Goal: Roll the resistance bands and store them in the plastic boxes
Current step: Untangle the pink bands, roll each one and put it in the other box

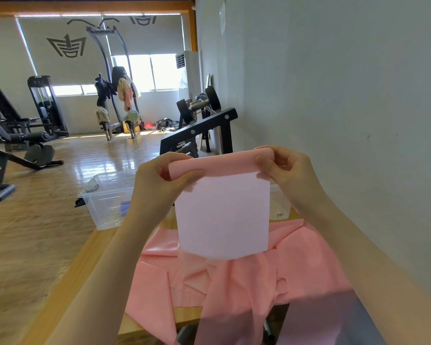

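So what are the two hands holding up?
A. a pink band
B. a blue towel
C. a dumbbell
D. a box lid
A: the left hand and right hand each pinch a top corner of the pink band, rolling its top edge.

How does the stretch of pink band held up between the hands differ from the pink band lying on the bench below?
The held stretch hangs flat and smooth; the band on the bench lies crumpled in folds. The held stretch looks pale, almost white with light through it; the heap is salmon pink. The left hand and right hand pinch the held stretch's rolled top edge; nothing grips the heap. Both are thin pink sheet.
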